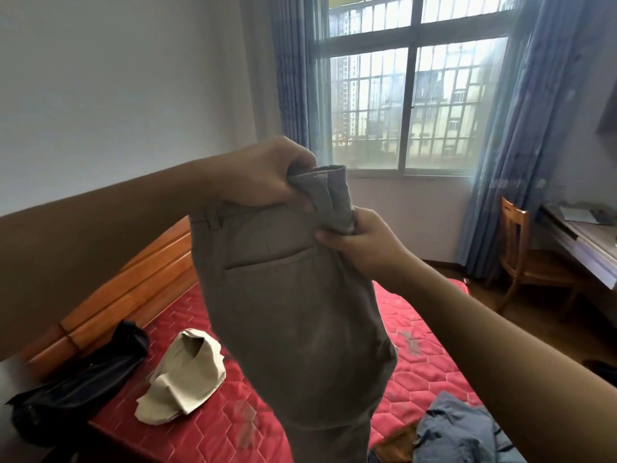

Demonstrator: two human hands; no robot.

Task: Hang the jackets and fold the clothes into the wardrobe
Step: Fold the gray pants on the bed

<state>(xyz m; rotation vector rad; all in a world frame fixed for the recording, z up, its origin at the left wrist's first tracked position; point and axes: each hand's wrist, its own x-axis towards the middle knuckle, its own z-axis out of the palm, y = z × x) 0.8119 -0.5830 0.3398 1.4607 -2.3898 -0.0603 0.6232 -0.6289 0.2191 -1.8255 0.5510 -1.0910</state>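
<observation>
A pair of grey-brown trousers point(293, 315) hangs in the air above the red bed point(424, 365), back pocket facing me. My left hand point(263, 175) grips the bunched waistband at the top. My right hand point(360, 238) pinches the same bunched waistband just below and to the right. On the mattress lie a crumpled beige garment point(185, 375), a black garment point(83, 382) at the left edge, and a blue denim garment point(464, 429) at the lower right with a brown piece point(397, 446) beside it. No wardrobe is in view.
An orange wooden headboard point(133, 289) runs along the bed's left side. A wooden chair point(524, 259) and a desk point(587, 242) stand at the right under blue curtains point(521, 128). The barred window point(414, 95) is straight ahead.
</observation>
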